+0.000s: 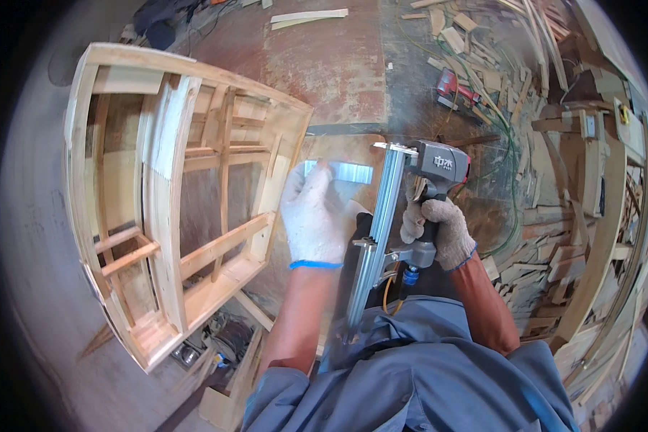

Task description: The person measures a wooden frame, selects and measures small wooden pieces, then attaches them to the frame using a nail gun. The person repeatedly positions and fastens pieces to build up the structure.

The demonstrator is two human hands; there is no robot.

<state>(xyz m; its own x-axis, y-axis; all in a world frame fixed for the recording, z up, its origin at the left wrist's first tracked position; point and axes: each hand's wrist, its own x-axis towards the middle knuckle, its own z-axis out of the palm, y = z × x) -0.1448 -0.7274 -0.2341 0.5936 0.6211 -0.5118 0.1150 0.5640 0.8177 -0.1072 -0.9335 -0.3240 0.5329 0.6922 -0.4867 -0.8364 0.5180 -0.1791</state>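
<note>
White-gloved, my left hand is pinching a shiny strip of staples between curled fingers, just beside the frame. I am closing my right hand fully around the grip of the grey pneumatic stapler. Its long silver magazine is running from my chest up toward the tabletop, nose pointing away. I am working right of the wooden frame.

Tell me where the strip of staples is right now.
In the head view, the silvery strip of staples sits just left of centre, pinched in the gloved left hand, between the wooden frame and the staple gun held by the right hand.
</note>
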